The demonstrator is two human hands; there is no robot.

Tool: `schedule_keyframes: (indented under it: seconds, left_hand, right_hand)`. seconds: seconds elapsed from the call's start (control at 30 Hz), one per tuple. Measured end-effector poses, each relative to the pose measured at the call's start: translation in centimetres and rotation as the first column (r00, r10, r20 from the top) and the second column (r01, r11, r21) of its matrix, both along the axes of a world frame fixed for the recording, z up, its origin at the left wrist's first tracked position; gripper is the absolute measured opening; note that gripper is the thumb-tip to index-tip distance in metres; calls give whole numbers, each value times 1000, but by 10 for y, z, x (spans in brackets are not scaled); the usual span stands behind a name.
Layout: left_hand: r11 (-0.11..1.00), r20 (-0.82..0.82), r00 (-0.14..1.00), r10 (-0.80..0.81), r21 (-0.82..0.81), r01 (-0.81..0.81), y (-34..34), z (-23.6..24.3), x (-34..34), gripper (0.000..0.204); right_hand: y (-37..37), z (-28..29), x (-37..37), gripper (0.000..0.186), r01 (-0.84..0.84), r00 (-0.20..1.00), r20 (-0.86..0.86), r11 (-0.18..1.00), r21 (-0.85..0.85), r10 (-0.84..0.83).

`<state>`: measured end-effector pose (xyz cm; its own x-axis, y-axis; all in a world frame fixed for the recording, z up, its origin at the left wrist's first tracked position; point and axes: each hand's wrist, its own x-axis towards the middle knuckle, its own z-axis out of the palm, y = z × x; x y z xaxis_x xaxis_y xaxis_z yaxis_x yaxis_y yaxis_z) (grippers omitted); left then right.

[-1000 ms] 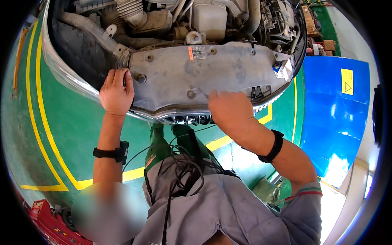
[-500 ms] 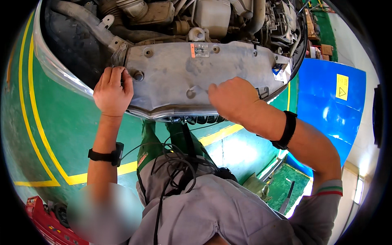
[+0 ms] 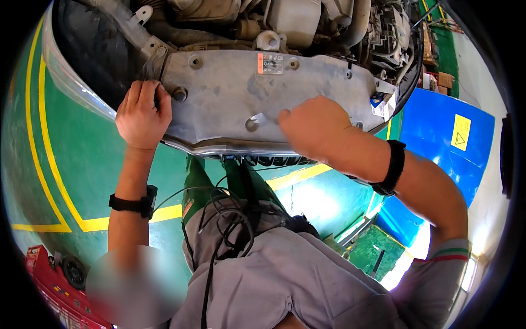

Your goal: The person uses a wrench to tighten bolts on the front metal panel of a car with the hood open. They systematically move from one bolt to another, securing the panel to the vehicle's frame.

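Note:
A dusty grey plastic cover panel [image 3: 219, 104] spans the front of an open engine bay. At its left edge, beside a round hole [image 3: 179, 94], my left hand [image 3: 143, 116] is closed with the fingers curled; whatever they grip is hidden. My right hand [image 3: 316, 126] is a closed fist over the right half of the panel. A small pale flat piece [image 3: 259, 118] shows between this fist and a round recess [image 3: 251, 125] in the panel. Whether the fist holds that piece cannot be made out.
Hoses and engine parts [image 3: 296, 22] lie beyond the panel. A blue panel with a yellow warning label [image 3: 461, 132] stands at the right. Black cables [image 3: 233, 219] hang over my lap. A red wheeled machine [image 3: 55, 285] is at lower left, on green floor with yellow lines.
The view has shifted slightly. Both hands keep their closed shapes at nearly the same spots on the panel, and the pale piece stays by the recess.

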<state>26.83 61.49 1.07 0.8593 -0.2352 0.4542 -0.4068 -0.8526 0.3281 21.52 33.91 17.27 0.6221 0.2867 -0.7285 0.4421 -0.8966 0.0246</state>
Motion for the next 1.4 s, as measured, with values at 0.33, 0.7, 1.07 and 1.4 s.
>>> schedule_keyframes:
  seconds: [0.33, 0.7, 1.07, 1.4]
  left_hand:
    - [999, 2, 1000, 28, 32, -28, -1, -4, 0, 3]
    - [999, 20, 999, 40, 21, -40, -1, -6, -1, 3]
    - [997, 53, 997, 49, 50, -52, -2, -6, -1, 3]
    - [996, 107, 991, 75, 44, -80, -6, -2, 0, 10]
  right_hand:
    - [12, 2, 31, 14, -158, 974, -179, 984, -78, 143]
    - [-3, -6, 27, 21, 111, 970, -200, 984, -136, -137]
    - [7, -3, 34, 21, 7, 978, -207, 994, -110, -30]
    - [-16, -15, 25, 19, 158, 977, -142, 987, -20, -159]
